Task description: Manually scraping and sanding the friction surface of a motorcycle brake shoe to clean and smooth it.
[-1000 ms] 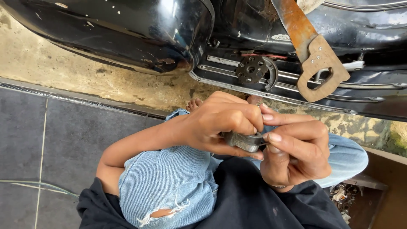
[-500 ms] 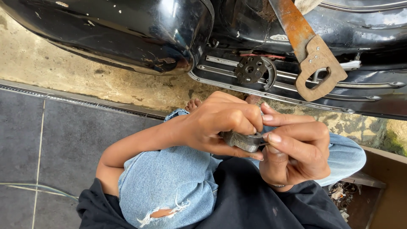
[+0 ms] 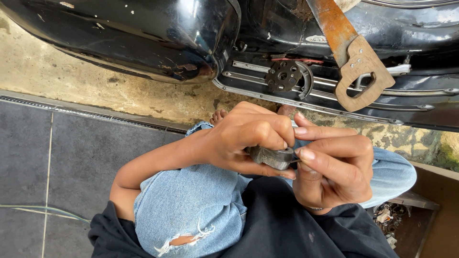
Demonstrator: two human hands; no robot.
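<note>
1. Little has shifted since a second ago: both hands keep the same hold, and the view has only drifted slightly.
2. Left hand point(image 3: 248, 138) is clamped around the small grey metal part point(image 3: 270, 156), just below the black scooter body point(image 3: 143, 38).
3. Right hand point(image 3: 334, 172) pinches that part's end with its fingertips point(image 3: 306, 154).
4. Rusty handsaw point(image 3: 351, 57) leans on the scooter, above both hands, untouched.

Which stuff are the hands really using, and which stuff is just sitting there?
In use:
- small grey metal part, gripped by the left hand
- right hand, its fingers pinching the part's end

Just lying about:
- rusty handsaw
- round black disc with holes
- black scooter body
</note>
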